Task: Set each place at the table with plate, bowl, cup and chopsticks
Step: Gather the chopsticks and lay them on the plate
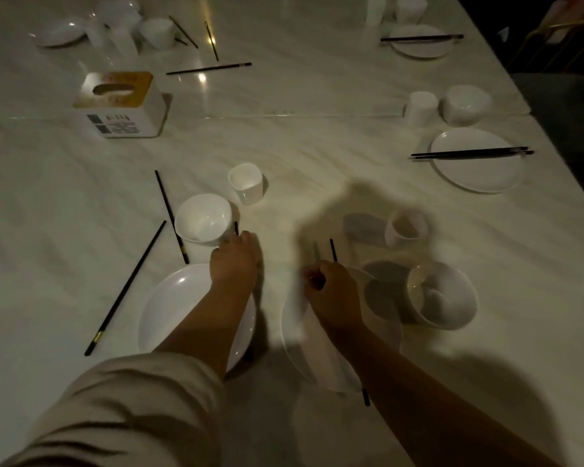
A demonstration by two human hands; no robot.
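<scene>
nearest, at 6 o'clock, two forearms reach out over the pale marble table [317, 136]. the left hand [234, 261] is curled, knuckles up, over the far edge of a white plate [169, 311] at 7 o'clock; a dark chopstick tip [236, 228] pokes out just past its fingers, so it seems to grasp a chopstick, though the grip itself is hidden. the right hand [331, 291] is clenched round a pair of chopsticks [333, 250] whose ends stick out beyond the fist, held above a second plate [297, 332] that is blurred. a dark end [365, 397] shows at that plate's near rim.

at 4 o'clock of the right hand sits a bowl [442, 298], with a cup [407, 229] just beyond it. by the left hand, a bowl [203, 217] touches the fingertips and a cup [246, 183] stands near at 12 o'clock. two loose chopsticks [125, 288] lie crossed-ways at 9 o'clock, apart from each other.

farther, at 2 o'clock, a set place [476, 160] has chopsticks across its plate, cup and bowl behind. a tissue box [122, 102] stands at 10 o'clock. farthest, more dishes and scattered chopsticks [209, 68] lie at 11 and 1 o'clock.
</scene>
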